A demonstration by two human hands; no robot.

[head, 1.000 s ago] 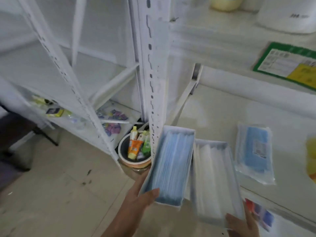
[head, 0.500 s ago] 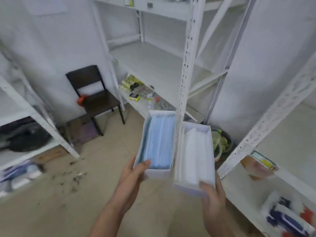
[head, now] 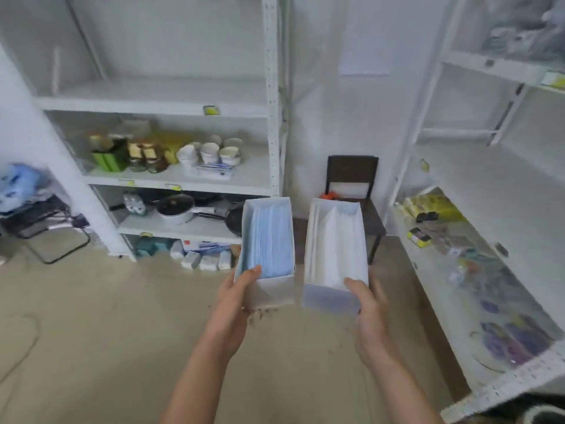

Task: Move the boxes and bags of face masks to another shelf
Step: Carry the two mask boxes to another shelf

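Note:
My left hand (head: 234, 307) grips the near end of an open white box of blue masks (head: 267, 240), thumb over its rim. My right hand (head: 367, 316) holds an open white box of white masks (head: 334, 255) the same way. Both boxes are carried side by side in the air above the floor, a small gap between them, their long sides pointing away from me. A white shelf unit (head: 171, 102) stands ahead on the left, its upper board bare.
The left unit's lower boards carry jars, white cups (head: 211, 153), pots and packets. A dark chair (head: 354, 191) stands against the back wall. A second white shelf (head: 477, 270) runs along the right with small packets. A black folding stool (head: 39, 221) sits far left.
The view has swung left, away from the shelf where the boxes lay and toward the left shelf unit. Both boxes have stayed in my hands, now held level and slightly apart.

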